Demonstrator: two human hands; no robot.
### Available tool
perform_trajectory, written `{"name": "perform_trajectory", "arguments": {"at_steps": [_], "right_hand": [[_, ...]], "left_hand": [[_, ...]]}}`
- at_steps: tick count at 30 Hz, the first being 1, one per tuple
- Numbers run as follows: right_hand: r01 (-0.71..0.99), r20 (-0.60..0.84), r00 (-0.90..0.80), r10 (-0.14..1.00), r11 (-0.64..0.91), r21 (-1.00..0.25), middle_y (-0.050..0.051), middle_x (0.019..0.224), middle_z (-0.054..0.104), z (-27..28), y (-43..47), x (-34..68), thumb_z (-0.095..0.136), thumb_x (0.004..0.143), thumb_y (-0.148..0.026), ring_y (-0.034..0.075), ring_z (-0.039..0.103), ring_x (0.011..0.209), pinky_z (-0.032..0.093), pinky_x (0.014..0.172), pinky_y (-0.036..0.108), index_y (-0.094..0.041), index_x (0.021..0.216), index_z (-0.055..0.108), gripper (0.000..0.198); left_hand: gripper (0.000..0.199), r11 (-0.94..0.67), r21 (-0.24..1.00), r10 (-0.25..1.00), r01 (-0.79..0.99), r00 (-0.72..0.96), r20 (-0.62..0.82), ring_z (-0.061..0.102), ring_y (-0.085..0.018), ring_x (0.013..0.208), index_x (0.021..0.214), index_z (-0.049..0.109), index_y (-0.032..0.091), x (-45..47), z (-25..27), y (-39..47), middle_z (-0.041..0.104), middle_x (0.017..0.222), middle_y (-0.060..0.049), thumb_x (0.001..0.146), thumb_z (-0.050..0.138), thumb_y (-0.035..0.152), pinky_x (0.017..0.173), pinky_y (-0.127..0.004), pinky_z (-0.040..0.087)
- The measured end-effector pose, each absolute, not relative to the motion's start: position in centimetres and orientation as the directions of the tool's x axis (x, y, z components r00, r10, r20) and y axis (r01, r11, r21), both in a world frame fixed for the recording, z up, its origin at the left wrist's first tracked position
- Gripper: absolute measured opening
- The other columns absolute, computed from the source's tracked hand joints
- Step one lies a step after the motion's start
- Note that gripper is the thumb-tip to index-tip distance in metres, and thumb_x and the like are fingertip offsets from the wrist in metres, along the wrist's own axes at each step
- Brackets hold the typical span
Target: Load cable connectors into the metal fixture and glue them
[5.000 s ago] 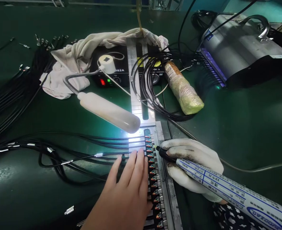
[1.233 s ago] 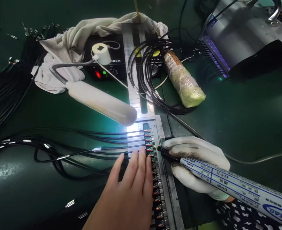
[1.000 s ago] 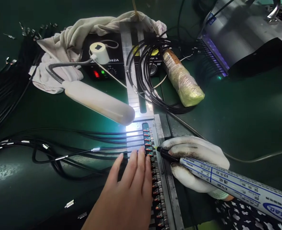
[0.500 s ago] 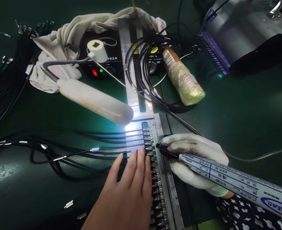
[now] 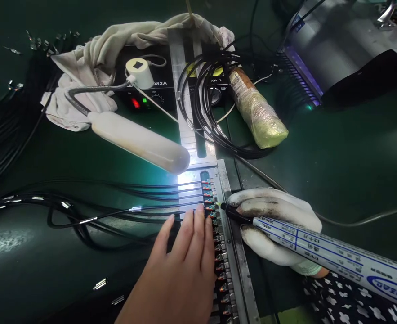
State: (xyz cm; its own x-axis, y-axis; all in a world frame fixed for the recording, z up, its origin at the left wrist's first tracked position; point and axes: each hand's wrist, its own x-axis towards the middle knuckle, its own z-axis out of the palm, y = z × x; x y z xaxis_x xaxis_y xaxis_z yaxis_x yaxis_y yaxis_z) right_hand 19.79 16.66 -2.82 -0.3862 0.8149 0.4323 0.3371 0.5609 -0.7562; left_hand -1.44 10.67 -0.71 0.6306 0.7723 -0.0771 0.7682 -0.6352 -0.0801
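Note:
My left hand (image 5: 186, 254), bare, lies palm down with fingers stretched over black cables (image 5: 158, 211) and the edge of a long metal fixture (image 5: 230, 238). Small connectors (image 5: 221, 256) with bare coloured wires sit in a row along that fixture. In its white, stained glove, my right hand (image 5: 275, 225) is wrapped round a printed UV glue tube (image 5: 329, 256). The tube's black nozzle (image 5: 234, 213) points left, its tip right beside a connector in the upper part of the row. Part of the fixture is hidden under my left hand.
A lit white lamp (image 5: 139, 141) hangs low over the fixture's top end. Behind stand a black control box (image 5: 167, 96), a draped cloth (image 5: 80, 72), coiled cables (image 5: 201, 103) and a plastic-wrapped bundle (image 5: 257, 108). A metal machine with purple light (image 5: 340, 45) is at upper right.
The view has shifted slightly, so the lamp and the cables at left appear a little further right. Both hands and the nozzle tip stay nearly in place.

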Motion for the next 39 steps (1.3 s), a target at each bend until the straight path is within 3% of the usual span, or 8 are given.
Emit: {"name": "perform_trajectory", "arguments": {"at_steps": [27,33,39], "right_hand": [[0.311,0.449,-0.34,0.826,0.549,-0.776,0.008,0.106,0.072,-3.0,16.7,19.5,0.077,0.074,-0.015,0.023,0.07,0.094,0.06,0.084,0.036,-0.016,0.099,0.068,0.027],[0.255,0.453,-0.25,0.856,0.509,-0.822,0.01,0.107,0.071,-2.2,15.6,19.9,0.076,0.074,-0.015,0.025,0.069,0.097,0.06,0.084,0.038,-0.016,0.102,0.068,0.029],[0.318,0.434,-0.327,0.839,0.53,-0.786,0.009,0.106,0.072,-2.5,15.1,19.8,0.076,0.075,-0.018,0.024,0.071,0.093,0.061,0.083,0.038,-0.018,0.101,0.068,0.028]], "left_hand": [[0.052,-0.637,-0.049,0.771,0.769,0.635,-0.05,0.044,-0.033,0.134,0.135,0.054,0.006,-1.7,-1.2,10.5,0.054,0.142,-0.018,0.095,0.04,0.036,0.108,-0.05,0.032],[0.048,-0.649,-0.042,0.761,0.76,0.649,-0.017,0.05,-0.03,0.13,0.131,0.06,0.014,-1.6,-0.6,10.2,0.058,0.139,-0.013,0.094,0.042,0.039,0.108,-0.046,0.029],[0.048,-0.644,-0.053,0.765,0.763,0.643,-0.045,0.047,-0.031,0.132,0.129,0.061,0.011,-1.2,-0.5,9.7,0.058,0.138,-0.015,0.095,0.039,0.037,0.107,-0.049,0.029]]}}
